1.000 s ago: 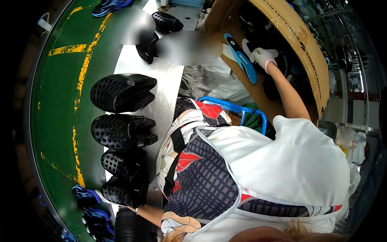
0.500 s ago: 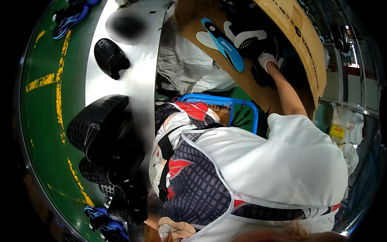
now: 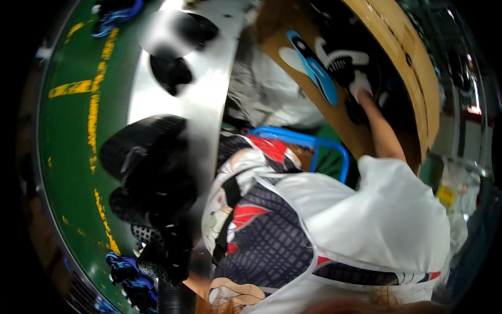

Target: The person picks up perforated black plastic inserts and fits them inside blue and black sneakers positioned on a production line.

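Observation:
My right hand (image 3: 360, 85), in a whitish glove, reaches into a cardboard box (image 3: 423, 99) at the upper right. It touches or lies very near a black perforated piece (image 3: 341, 68); its fingers are blurred and partly hidden among dark things. Blue insoles (image 3: 319, 73) with black parts lie beside it on the box flap. At the lower left, my left forearm (image 3: 196, 286) goes behind a stack of black perforated shoe-shaped pieces (image 3: 144, 149) along the metal table (image 3: 206, 112). My left hand's fingers are hidden there.
Two black shoe-shaped pieces, one of them nearer (image 3: 171, 73), lie at the table's far end, partly blurred. White sacking (image 3: 274, 89) and a blue-framed stool (image 3: 342, 162) stand between table and box. Blue-black shoes (image 3: 117, 21) are beyond the table, over a green floor (image 3: 70, 141).
The whole view has shifted, so table and box appear further right. My right hand has moved slightly toward the blue insoles inside the box. My left forearm stays by the black stack.

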Tool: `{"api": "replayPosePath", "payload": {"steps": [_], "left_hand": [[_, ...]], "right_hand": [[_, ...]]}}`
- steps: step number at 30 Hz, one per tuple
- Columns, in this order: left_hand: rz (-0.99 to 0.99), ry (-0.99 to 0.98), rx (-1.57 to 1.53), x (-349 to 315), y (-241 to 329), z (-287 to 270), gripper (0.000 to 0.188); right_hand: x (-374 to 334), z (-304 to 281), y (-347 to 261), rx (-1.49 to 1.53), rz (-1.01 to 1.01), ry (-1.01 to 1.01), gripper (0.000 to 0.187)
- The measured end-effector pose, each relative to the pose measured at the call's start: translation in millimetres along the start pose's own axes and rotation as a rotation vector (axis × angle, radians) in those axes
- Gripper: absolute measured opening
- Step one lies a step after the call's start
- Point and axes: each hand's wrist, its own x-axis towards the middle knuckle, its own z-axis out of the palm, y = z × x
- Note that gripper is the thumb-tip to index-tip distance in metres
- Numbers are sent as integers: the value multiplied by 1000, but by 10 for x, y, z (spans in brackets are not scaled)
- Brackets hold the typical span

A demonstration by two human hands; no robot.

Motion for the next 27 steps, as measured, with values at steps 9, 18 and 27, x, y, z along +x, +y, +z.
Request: {"api": "replayPosePath", "payload": {"steps": [9, 18, 27], "left_hand": [[-6, 39, -25, -93, -78, 6, 47], [103, 26, 43, 136, -75, 179, 45], [82, -8, -100, 398, -309, 276, 47]], "right_hand": [[-323, -408, -517, -225, -263, 492, 74], [157, 256, -118, -500, -362, 52, 64], [-403, -612, -217, -241, -360, -47, 54]]}}
